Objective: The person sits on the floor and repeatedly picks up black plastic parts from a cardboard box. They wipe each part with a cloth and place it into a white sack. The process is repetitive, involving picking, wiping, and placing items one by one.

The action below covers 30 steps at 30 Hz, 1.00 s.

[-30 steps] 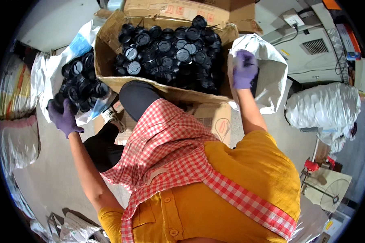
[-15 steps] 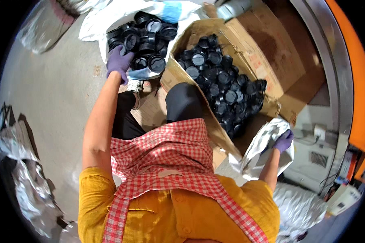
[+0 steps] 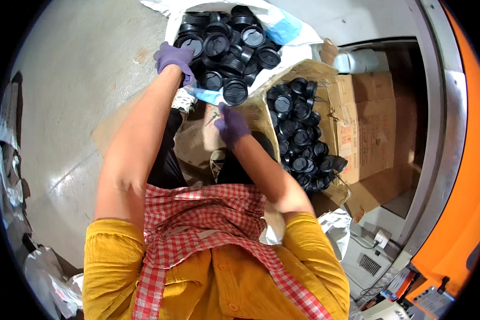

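Observation:
A white sack (image 3: 296, 53) with a blue patch stands in front of me, filled with round black plastic caps (image 3: 216, 45). My left hand (image 3: 175, 60), in a purple glove, is closed at the sack's left rim, its fingers curled over the edge beside the caps. Just below the sack's near edge is my right hand (image 3: 231, 125), also gloved in purple, with its fingers drawn together. A thin, dark, forked piece (image 3: 213, 117) shows beside those fingers; whether they hold it is unclear. To the right, an open cardboard box (image 3: 352, 128) contains more black caps (image 3: 302, 137).
Flattened cardboard (image 3: 189, 144) lies under my feet. An orange machine (image 3: 448, 213) with a grey metal frame rises at the right. A silvery-white bag (image 3: 336, 229) sits below the box, and crumpled bags (image 3: 50, 282) lie at the lower left.
My right hand has left the white bag at the lower right and come over to the sack's near edge. My left hand stays at the sack's rim. The view has shifted.

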### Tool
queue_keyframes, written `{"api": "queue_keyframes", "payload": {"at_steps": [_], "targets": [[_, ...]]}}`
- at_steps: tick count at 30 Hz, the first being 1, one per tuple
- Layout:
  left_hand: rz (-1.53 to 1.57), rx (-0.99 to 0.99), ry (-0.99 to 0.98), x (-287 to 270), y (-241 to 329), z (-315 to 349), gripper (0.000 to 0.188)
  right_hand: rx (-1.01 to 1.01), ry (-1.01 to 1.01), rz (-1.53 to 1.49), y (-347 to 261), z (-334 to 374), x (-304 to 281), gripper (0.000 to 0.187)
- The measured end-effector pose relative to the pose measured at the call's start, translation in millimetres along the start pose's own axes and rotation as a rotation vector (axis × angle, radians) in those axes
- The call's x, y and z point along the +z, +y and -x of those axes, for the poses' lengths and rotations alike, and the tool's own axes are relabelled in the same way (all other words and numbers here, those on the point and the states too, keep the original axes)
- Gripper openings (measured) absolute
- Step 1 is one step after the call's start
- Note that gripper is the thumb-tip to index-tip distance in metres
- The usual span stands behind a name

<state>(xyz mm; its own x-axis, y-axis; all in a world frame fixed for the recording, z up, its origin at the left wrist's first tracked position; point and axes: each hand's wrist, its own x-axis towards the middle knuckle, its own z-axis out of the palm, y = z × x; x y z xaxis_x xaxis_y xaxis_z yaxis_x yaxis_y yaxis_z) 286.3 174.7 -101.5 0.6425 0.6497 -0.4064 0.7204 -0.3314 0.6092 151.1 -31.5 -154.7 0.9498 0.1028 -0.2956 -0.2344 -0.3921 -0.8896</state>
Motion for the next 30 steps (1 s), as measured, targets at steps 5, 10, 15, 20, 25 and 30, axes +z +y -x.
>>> {"api": "queue_keyframes", "payload": {"at_steps": [5,10,15,20,25,30], "targets": [[0.019,0.019,-0.013,1,-8,-9,0.064,0.569,0.499,-0.977,11,-60,38,0.028],[0.007,-0.051,-0.043,8,-9,-14,0.062,0.056,0.408,-0.844,26,-81,36,0.033],[0.083,-0.225,-0.241,5,-5,-6,0.082,-0.068,0.496,-0.079,4,-102,31,0.042],[0.127,-0.265,-0.165,17,-15,-7,0.077,-0.003,0.361,0.086,-28,-109,-2,0.033],[0.240,-0.354,-0.304,12,-15,-8,0.080,-0.139,0.595,0.172,-71,-136,-45,0.035],[0.143,-0.397,-0.389,22,-16,-5,0.074,0.394,0.755,0.094,-77,-198,-106,0.066]]}}
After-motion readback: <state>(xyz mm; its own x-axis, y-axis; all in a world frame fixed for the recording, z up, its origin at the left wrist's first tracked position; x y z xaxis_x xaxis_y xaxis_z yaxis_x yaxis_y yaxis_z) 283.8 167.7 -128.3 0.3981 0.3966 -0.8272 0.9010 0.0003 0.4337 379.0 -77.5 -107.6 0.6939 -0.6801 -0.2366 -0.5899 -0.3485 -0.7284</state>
